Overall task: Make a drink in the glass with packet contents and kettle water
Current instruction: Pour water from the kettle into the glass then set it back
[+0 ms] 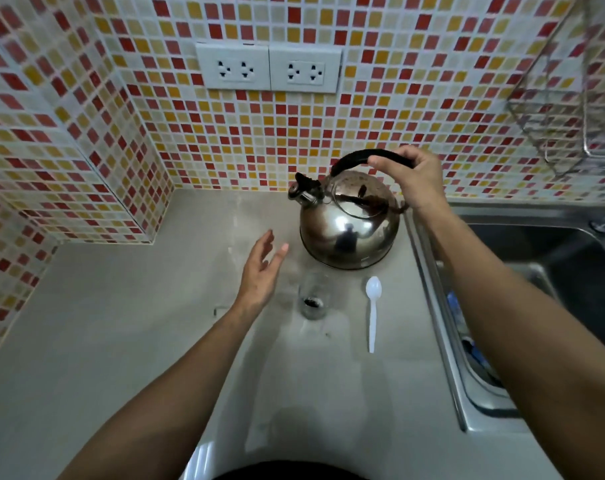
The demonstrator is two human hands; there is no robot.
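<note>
My right-hand fingers [380, 161] are wrapped around the black handle [360, 157] of the steel kettle [349, 233], clenched on it from above; the right hand [418, 178] sits over the kettle's back edge. The kettle looks to be resting on the bench [121, 323], though I cannot tell for certain that its base bears full weight. My left hand [259, 271] hangs loose, fingers spread and grasping nothing, just left of the kettle's base.

Taking the kettle as landmark: the glass [313, 296] stands just in front of it, upright, with a dark heap of powder in its bottom, so I judge the packet step done and the pour the step in hand. The white plastic spoon [373, 310] lies in front of the kettle too, just right of the glass, bowl toward the kettle. The sink [536, 244] is to the kettle's right.

Next, I reckon: lift the kettle, bring its spout, which points left, over the glass, and tip slowly; the free left hand could steady the glass.
</note>
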